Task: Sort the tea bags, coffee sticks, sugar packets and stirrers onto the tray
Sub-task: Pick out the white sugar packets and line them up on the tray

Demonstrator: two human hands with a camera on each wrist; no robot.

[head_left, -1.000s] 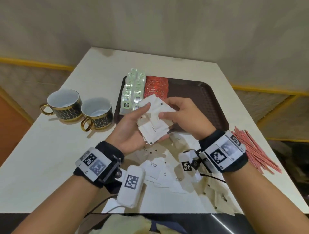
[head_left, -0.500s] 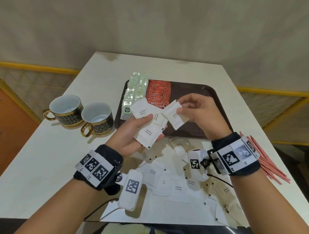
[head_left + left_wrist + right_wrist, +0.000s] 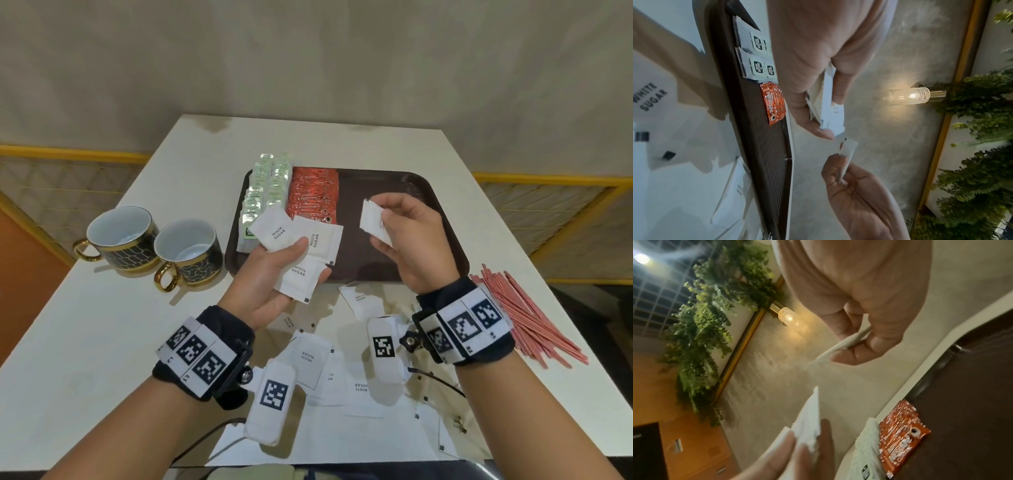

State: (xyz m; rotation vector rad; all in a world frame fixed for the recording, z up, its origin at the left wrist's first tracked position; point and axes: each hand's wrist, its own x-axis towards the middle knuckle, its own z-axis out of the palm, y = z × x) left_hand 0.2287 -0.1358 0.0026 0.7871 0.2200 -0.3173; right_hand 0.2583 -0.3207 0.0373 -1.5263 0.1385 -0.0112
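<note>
The left hand (image 3: 274,274) grips a fan of white sugar packets (image 3: 301,253) above the brown tray's (image 3: 442,260) near edge; the right hand (image 3: 414,246) pinches one sugar packet (image 3: 371,222) over the tray.

Left hand (image 3: 274,274) covering part of fanned sugar packets (image 3: 301,260); exact count unclear. Fan hiding near ends of tea bags (image 3: 265,192) & coffee sticks (image 3: 313,195) at tray's (image 3: 442,205) 9 o'clock. Right hand (image 3: 416,240) fingers masking print on single packet (image 3: 371,221). Wrist cams overlapping loose packets (image 3: 310,359) at 6 o'clock. Stirrers (image 3: 524,315), 3 o'clock, tucking behind right wristband. Right wrist view: blurring throughout, coffee stick (image 3: 902,434) lettering only partly legible.
</note>
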